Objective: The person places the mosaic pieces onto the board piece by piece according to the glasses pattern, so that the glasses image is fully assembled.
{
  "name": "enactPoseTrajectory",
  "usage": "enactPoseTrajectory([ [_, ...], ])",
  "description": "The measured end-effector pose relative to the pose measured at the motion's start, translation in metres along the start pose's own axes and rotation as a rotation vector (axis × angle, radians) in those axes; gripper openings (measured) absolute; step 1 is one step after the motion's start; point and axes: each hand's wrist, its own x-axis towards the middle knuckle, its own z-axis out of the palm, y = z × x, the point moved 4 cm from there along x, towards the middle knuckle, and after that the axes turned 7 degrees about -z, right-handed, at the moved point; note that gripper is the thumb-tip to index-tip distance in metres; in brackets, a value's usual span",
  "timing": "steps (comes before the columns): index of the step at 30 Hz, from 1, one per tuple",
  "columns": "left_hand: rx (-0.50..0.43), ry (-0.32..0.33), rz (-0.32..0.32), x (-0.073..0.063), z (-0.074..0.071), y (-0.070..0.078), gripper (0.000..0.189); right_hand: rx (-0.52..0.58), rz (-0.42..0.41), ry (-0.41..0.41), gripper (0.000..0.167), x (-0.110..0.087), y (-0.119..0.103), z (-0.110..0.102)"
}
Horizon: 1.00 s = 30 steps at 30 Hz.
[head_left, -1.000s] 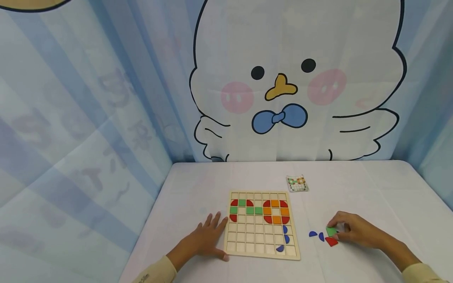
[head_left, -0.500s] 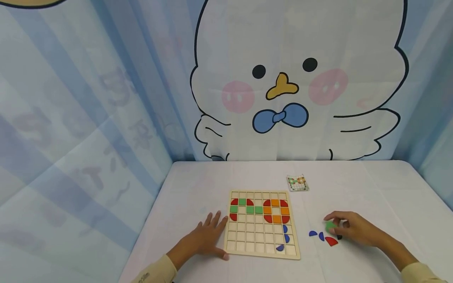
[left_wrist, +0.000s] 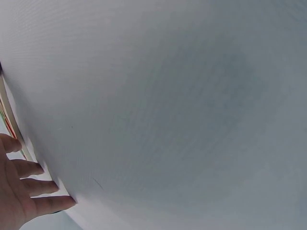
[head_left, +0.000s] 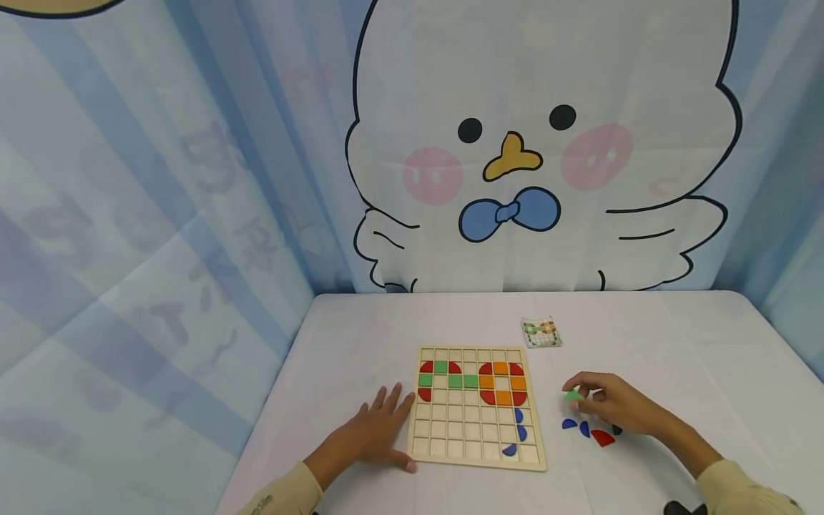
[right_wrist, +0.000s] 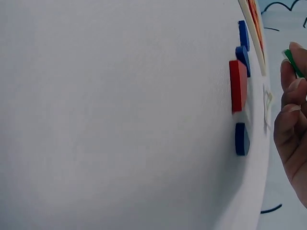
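Observation:
In the head view my right hand (head_left: pixel 614 402) pinches a green square tile (head_left: pixel 573 395) between thumb and fingertips, to the right of the wooden grid board (head_left: pixel 450 452). The right wrist view shows the green tile (right_wrist: pixel 293 63) held up off the tabletop. My left hand (head_left: pixel 380 433) lies with fingers spread at the board's left edge, the thumb by its lower left corner. Red, green and orange pieces fill cells in the board's upper rows. Blue half-round pieces (head_left: pixel 522 433) sit toward its right side, the lowest one (head_left: pixel 509 450) tilted.
Near my right hand lie a red quarter-round piece (head_left: pixel 603 438) and blue pieces (head_left: pixel 569 424), one of them (right_wrist: pixel 242 139) partly hidden under the hand in the head view. A small pattern card (head_left: pixel 541 333) lies behind the board. A printed curtain (head_left: pixel 515 265) hangs past the table's far edge.
My right hand has picked the green tile up from beside the red piece and carried it left and away from me, toward the board. The left hand stays in place.

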Motion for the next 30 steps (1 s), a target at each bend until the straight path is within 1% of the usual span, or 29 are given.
enactPoseTrajectory([
  [3,0.001,-0.003,0.001,0.001,0.0,0.0,0.12,-0.007,-0.005,0.001,0.032,0.009,-0.006,0.007],
  [5,0.004,-0.004,0.0,0.001,0.0,0.0,0.12,-0.001,-0.016,-0.01,0.034,0.016,-0.009,0.013],
  [14,0.011,0.002,0.001,0.003,0.003,-0.002,0.12,0.082,-0.115,-0.106,0.037,0.041,-0.029,0.034],
  [18,0.013,0.007,0.006,0.002,0.002,-0.001,0.12,0.086,-0.161,-0.132,0.036,0.052,-0.038,0.044],
  [21,0.013,0.011,0.011,0.002,0.002,-0.001,0.119,0.055,-0.201,-0.116,0.033,0.06,-0.043,0.051],
  [24,0.011,0.014,0.014,0.002,0.002,-0.001,0.119,0.007,-0.231,-0.079,0.03,0.068,-0.049,0.057],
  [27,0.009,0.013,0.013,0.002,0.002,-0.001,0.119,-0.006,-0.248,-0.048,0.03,0.075,-0.056,0.064],
  [30,0.006,0.013,0.013,0.002,0.002,-0.001,0.119,0.015,-0.249,-0.037,0.029,0.08,-0.062,0.071],
])
